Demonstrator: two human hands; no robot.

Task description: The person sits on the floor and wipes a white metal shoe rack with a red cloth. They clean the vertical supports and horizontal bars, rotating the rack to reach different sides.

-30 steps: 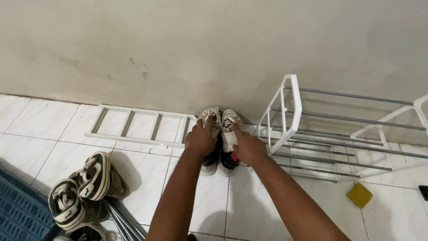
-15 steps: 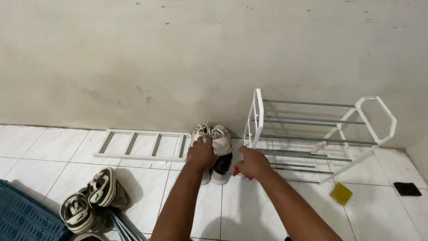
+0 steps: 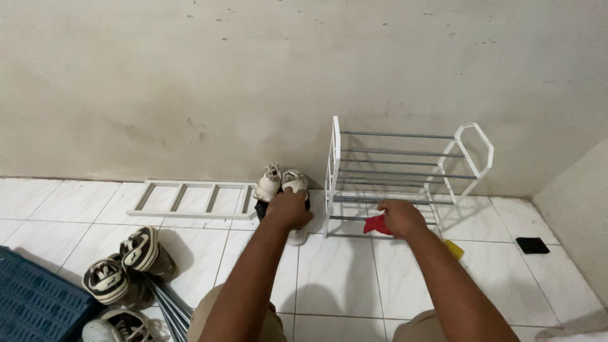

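A pair of shoes [image 3: 282,190] is standing at the middle of the frame against the wall [image 3: 253,82], with the left hand [image 3: 289,209] resting on it. Just right of the shoes, a shoe rack [image 3: 399,174] is standing on the floor [image 3: 342,272], and the right hand [image 3: 400,218] is lying at its lower front, holding a cloth [image 3: 377,224]. Left of the shoes, a rack panel [image 3: 193,198] is lying flat along the wall. More shoes [image 3: 123,266] are sitting at the lower left, beside a crate [image 3: 31,304] in the corner. A sponge [image 3: 453,249] is lying just right of the right forearm, and a small pad [image 3: 532,244] is lying far right.
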